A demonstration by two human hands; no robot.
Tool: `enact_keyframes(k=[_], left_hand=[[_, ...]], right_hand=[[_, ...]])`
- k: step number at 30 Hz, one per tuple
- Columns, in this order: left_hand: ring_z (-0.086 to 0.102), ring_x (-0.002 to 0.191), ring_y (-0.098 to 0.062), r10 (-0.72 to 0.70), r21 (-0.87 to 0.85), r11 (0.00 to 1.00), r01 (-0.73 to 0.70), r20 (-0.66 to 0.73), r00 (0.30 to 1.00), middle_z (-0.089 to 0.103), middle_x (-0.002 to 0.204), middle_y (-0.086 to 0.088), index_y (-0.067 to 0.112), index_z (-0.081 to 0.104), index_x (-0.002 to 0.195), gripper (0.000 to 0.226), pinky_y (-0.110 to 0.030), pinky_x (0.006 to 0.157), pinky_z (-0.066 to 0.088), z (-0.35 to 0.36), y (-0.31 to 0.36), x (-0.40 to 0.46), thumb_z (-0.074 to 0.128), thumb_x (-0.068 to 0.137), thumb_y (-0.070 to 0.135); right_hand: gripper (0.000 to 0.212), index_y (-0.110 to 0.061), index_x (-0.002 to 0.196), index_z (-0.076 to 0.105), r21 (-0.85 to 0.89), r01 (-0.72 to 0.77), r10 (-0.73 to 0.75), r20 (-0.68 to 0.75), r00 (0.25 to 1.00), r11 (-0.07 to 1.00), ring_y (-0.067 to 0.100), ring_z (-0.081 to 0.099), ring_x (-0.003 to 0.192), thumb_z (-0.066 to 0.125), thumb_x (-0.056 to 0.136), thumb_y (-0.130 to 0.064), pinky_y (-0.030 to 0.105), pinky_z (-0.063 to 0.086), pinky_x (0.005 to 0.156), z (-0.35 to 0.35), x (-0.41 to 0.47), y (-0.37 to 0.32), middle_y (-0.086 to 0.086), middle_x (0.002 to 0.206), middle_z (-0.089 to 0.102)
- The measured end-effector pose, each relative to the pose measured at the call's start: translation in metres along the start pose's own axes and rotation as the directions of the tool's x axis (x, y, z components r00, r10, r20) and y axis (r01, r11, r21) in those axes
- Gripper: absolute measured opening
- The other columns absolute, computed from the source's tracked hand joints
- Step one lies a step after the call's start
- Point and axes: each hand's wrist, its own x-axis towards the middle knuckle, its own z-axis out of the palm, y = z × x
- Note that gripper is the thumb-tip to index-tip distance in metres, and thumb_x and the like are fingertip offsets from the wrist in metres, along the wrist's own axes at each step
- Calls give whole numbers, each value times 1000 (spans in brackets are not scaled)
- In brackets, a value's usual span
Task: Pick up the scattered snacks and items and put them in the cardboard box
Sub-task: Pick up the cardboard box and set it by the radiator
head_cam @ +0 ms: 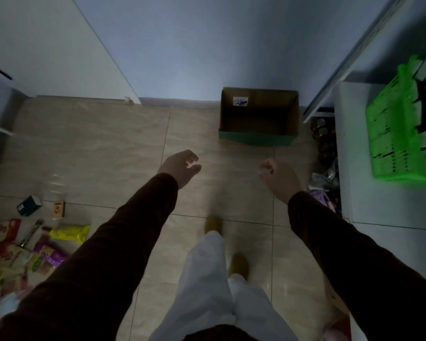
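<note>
Both grips are out in front of the person, over the tiled floor (pixel 123 148), and both hold nothing. On the left hand (pixel 181 167) the grip is apart, with the fingers loose and a little bent. On the right hand (pixel 278 177) the fingers are curled in, but the picture is blurry there, so I cannot tell if that grip is together or apart. Dark brown sleeves cover both arms down to the wrists.

Just past the two hands, and a bit nearer the right one, the cardboard box (pixel 258 116) stands on the floor against the wall. Its top is open. It has a green band along its near side and a small white sticker inside on the back wall. I can see nothing in it.

Far back and to the left of the left hand, the scattered snacks (pixel 22 252) lie in a heap on the floor. A yellow packet (pixel 69 233) and a purple packet (pixel 51 253) are in that heap. A little dark box (pixel 28 205) and a small orange box (pixel 59 209) sit just beyond it.

Off to the right of the right hand, a green basket (pixel 394 134) rests on a white top.

Below the hands are white trousers and two yellow-brown shoes.
</note>
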Motion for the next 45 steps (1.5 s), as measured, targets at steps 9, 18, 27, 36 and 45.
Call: enact_keyframes(k=[9,18,27,36,45], left_hand=[[59,108,-19,-53,62,997,47,109,993,64,119,-2,19,62,121,30,-32,94,46,20,14,144,61,95,33],[59,110,-22,-157,72,986,149,115,981,62,122,-4,17,60,124,32,-35,96,47,51,54,285,61,95,31],[57,119,-25,-231,23,973,230,101,968,55,137,-9,16,48,136,47,-37,100,46,90,43,425,63,94,30],[50,130,-31,-295,8,955,295,80,952,45,147,-13,16,35,147,61,-42,107,42,154,-3,580,63,94,28],[49,132,-34,-355,37,935,353,43,934,44,150,-14,17,21,155,74,-44,105,41,254,-64,684,63,95,29]], right_hand=[[26,-14,120,60,11,-150,150,4,989,989,17,57,97,53,98,-25,29,44,82,0,118,29,5,113,62],[30,-18,128,54,102,-268,271,-20,962,958,19,57,107,52,100,-27,34,47,92,-46,260,73,5,122,60],[47,-15,145,41,104,-381,390,-80,918,919,26,50,130,55,100,-23,37,41,103,-74,423,114,9,146,48],[61,-16,151,33,-91,-397,394,-55,918,913,33,42,138,57,97,-28,47,37,112,-58,582,222,14,152,41],[82,-11,157,13,-55,-532,529,-69,846,845,42,42,136,63,94,-31,50,36,109,4,674,334,21,153,37]])
